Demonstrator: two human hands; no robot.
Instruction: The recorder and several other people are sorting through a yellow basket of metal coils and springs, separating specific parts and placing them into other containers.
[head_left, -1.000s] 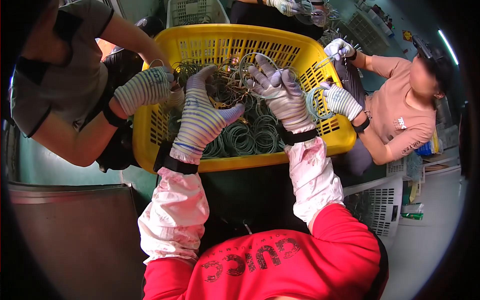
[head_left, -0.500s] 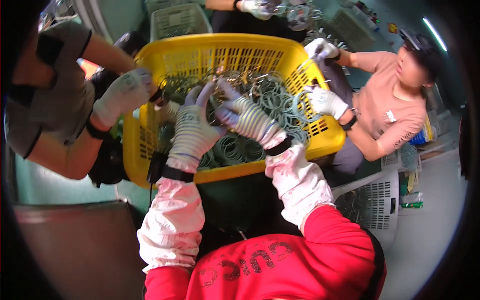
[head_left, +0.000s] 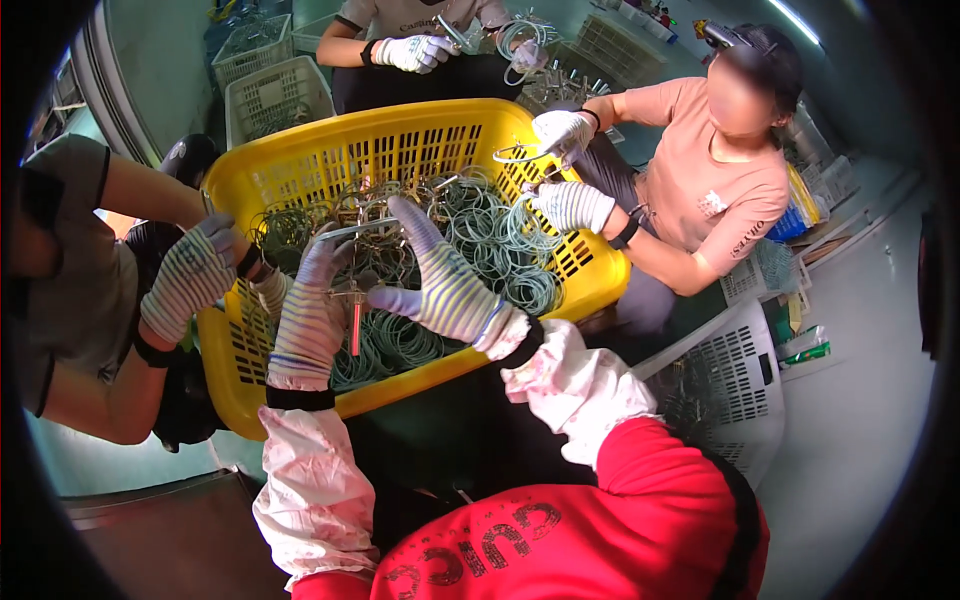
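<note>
head view: two gloved hands above a basket of wire rings

in the head view, the left hand is over the near left part of the yellow basket, its fingers partly bent, with a thin pale strip at its fingertips; how firmly it grips cannot be told. the strip runs across toward the right hand, which is spread wide, thumb well apart from the fingers; whether the strip touches it cannot be told. a narrow red piece hangs down between the two hands, its upper end hard to make out.

below and beyond them, a tangle of grey-green wire rings lies in the basket. at the right, a co-worker holds rings over the rim with striped gloves. at the left, another co-worker's gloved hand is beside the basket. on the far side, a gloved person holds more loops. a white crate stands near right.
</note>
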